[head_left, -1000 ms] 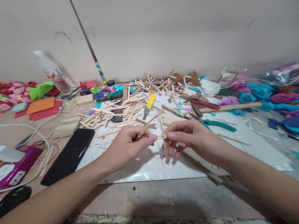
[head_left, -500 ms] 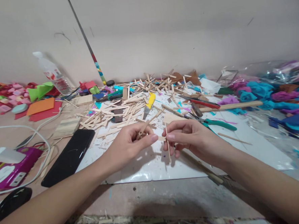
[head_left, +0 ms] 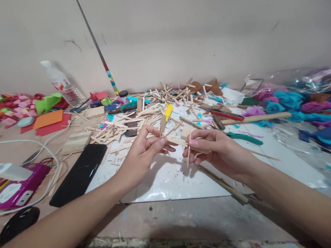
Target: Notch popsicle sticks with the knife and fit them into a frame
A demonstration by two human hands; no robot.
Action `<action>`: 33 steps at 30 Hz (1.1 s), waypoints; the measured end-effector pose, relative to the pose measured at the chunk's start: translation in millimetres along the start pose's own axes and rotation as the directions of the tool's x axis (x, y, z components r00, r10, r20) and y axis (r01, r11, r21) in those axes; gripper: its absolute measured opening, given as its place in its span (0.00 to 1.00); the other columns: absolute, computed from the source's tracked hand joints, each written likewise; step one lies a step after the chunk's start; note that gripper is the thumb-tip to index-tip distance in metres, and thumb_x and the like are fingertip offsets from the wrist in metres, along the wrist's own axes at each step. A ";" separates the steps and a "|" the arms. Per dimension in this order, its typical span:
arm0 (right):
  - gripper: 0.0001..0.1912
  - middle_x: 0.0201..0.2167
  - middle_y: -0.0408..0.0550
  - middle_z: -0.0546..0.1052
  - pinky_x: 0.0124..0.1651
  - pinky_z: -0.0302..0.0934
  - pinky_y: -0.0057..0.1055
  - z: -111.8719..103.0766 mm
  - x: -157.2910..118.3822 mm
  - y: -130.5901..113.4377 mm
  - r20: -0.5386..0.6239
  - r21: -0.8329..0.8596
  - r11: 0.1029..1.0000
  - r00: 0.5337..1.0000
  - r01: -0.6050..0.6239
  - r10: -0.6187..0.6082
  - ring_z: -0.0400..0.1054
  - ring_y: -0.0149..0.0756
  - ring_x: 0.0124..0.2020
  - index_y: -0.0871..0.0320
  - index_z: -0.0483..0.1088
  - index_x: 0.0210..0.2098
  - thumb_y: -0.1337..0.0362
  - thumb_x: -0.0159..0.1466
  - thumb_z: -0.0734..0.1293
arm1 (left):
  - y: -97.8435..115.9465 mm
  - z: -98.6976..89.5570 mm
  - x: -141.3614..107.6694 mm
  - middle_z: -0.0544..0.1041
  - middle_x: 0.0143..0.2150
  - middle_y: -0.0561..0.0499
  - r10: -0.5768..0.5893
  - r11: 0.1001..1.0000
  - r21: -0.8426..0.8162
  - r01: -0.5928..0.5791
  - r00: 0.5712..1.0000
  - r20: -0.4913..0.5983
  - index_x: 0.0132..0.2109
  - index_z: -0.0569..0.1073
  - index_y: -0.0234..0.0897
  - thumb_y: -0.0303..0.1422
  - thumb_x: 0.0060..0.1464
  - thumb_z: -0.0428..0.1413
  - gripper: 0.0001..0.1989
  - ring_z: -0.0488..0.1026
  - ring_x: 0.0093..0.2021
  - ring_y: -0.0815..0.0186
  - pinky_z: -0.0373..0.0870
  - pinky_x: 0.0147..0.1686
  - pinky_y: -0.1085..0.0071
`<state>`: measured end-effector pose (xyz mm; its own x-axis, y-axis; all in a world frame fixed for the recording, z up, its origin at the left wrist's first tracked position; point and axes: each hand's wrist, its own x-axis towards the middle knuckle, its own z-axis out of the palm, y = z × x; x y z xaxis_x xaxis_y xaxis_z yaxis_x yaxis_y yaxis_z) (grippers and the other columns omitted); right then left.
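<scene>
My left hand (head_left: 144, 149) has its thumb and forefinger pinched on the left end of a short flat wooden stick (head_left: 177, 141). That stick reaches across to the fingertips of my right hand (head_left: 211, 147). Between thumb and forefinger my right hand grips a thin wooden stick (head_left: 189, 152), held nearly upright and crossing the flat one's right end. Whether the two sticks are joined cannot be made out. Just beyond my left fingertips lies a yellow-handled knife (head_left: 168, 112), and green-handled pliers (head_left: 246, 137) lie beyond my right hand.
A heap of wooden sticks (head_left: 145, 117) covers the back of a white sheet (head_left: 158, 190). To the left are a black phone (head_left: 79, 176), a purple power strip (head_left: 20, 189) and a plastic bottle (head_left: 60, 83). Blue and purple crepe paper (head_left: 287, 98) lies right; a wooden rod (head_left: 223, 184) sits in front.
My left fingers have loosened from their curl, and the angled stick over them no longer shows there. More of the flat stick between my hands is visible. The view has shifted slightly.
</scene>
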<state>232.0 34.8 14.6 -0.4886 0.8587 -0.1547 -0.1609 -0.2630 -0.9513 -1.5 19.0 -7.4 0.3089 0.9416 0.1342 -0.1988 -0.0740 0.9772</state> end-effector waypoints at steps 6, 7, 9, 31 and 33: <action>0.13 0.39 0.52 0.80 0.39 0.75 0.28 0.1 1.2 3.3 -0.028 -0.146 0.974 0.984 0.171 -0.177 0.76 0.39 0.40 0.58 0.81 0.44 0.56 0.66 0.79 | 0.5 1.1 1.7 0.83 0.39 0.51 -0.058 0.998 -0.009 0.058 0.998 -0.029 0.43 0.70 0.38 0.35 0.66 0.61 0.08 0.81 0.40 0.66 0.75 0.44 0.69; 0.13 0.41 0.52 0.80 0.40 0.75 0.28 -0.6 1.2 3.6 -0.033 -0.162 0.968 0.980 0.190 -0.197 0.76 0.40 0.41 0.57 0.81 0.44 0.55 0.67 0.78 | -0.3 1.0 2.2 0.82 0.37 0.52 -0.061 0.998 -0.010 0.061 0.997 -0.049 0.43 0.72 0.37 0.35 0.65 0.62 0.07 0.80 0.38 0.67 0.75 0.42 0.70; 0.12 0.42 0.52 0.80 0.42 0.75 0.29 -2.1 0.9 3.3 -0.039 -0.161 0.967 0.978 0.195 -0.204 0.76 0.40 0.43 0.56 0.81 0.44 0.56 0.67 0.78 | -1.8 0.5 2.6 0.80 0.33 0.53 -0.062 0.998 -0.021 0.061 0.995 -0.079 0.41 0.74 0.37 0.35 0.63 0.63 0.07 0.77 0.34 0.69 0.74 0.39 0.72; 0.09 0.39 0.48 0.76 0.34 0.75 0.27 -9.8 7.5 2.6 -0.203 -0.166 0.920 0.900 0.356 -0.385 0.74 0.34 0.33 0.57 0.81 0.38 0.62 0.62 0.81 | 5.4 -1.0 -0.3 0.83 0.28 0.52 -0.044 0.999 -0.036 0.039 0.988 -0.151 0.41 0.78 0.34 0.34 0.61 0.67 0.08 0.78 0.28 0.71 0.75 0.34 0.77; 0.08 0.36 0.48 0.77 0.34 0.75 0.27 -9.6 7.4 2.4 -0.186 -0.184 0.915 0.901 0.359 -0.391 0.74 0.34 0.31 0.58 0.81 0.38 0.63 0.62 0.81 | 5.6 0.1 0.0 0.85 0.31 0.50 -0.043 0.999 -0.032 0.038 0.984 -0.173 0.42 0.78 0.35 0.35 0.60 0.67 0.09 0.81 0.31 0.69 0.78 0.37 0.75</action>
<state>236.2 44.7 8.6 -0.2177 0.9588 0.1827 -0.1651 0.1483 -0.9751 -2.5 18.5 -1.9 0.1520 0.9865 0.0616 -0.2164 -0.0276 0.9759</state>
